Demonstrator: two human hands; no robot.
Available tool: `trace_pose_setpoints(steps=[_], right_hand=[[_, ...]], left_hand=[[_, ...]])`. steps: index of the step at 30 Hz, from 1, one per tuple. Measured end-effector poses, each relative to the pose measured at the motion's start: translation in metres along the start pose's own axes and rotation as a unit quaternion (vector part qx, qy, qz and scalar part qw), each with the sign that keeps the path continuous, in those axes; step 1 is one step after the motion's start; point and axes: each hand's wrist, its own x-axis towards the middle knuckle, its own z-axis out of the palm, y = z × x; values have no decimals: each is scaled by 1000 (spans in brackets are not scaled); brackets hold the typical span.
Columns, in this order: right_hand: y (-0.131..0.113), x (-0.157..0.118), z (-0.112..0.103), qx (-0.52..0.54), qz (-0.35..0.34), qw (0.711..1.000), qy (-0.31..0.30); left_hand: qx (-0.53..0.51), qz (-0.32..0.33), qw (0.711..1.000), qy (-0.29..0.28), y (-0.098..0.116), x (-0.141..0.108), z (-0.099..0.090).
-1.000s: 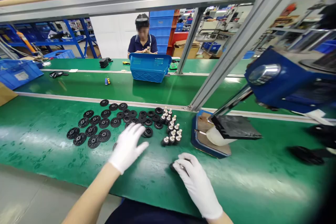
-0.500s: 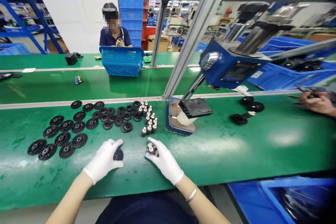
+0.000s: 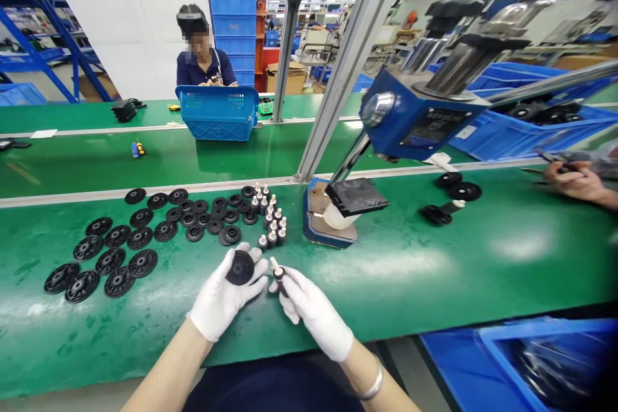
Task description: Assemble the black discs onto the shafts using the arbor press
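My left hand (image 3: 230,293), in a white glove, is turned palm up and grips a round black plastic disc (image 3: 240,268) by its edge. Close beside it, my gloved right hand (image 3: 309,302) pinches a black spindle with a white tip (image 3: 279,272), tip pointing up. The two parts are apart. Beyond my hands stands a cluster of similar white-tipped spindles (image 3: 271,219) on the green bench (image 3: 386,290). Several small black discs (image 3: 194,233) lie left of them, and larger black wheel discs (image 3: 110,261) are spread farther left.
A blue hand press (image 3: 420,119) with a black block (image 3: 357,196) on its base stands right of the spindles. Black assembled parts (image 3: 437,214) lie farther right, near another person's hand (image 3: 572,177). A co-worker (image 3: 205,67) sits behind a blue basket (image 3: 219,112). A metal post (image 3: 333,84) rises by the press.
My left hand has moved right and turned palm up with the disc. The right hand has tilted, so the spindle's white tip now shows clearly. My hands are closer together.
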Motion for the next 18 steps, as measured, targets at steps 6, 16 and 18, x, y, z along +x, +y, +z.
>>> trace_pose_setpoints(steps=[6, 16, 18], right_hand=[[-2, -3, 11, 20, 15, 1000, -12], [-10, -2, 35, -1, 19, 997, 79], [-11, -2, 37, -15, 26, 996, 86]], left_hand=[[-15, 15, 1000, 2, -1, 6, 7], [157, 171, 973, 1, -12, 2, 13], [180, 185, 966, 1, -12, 2, 14]])
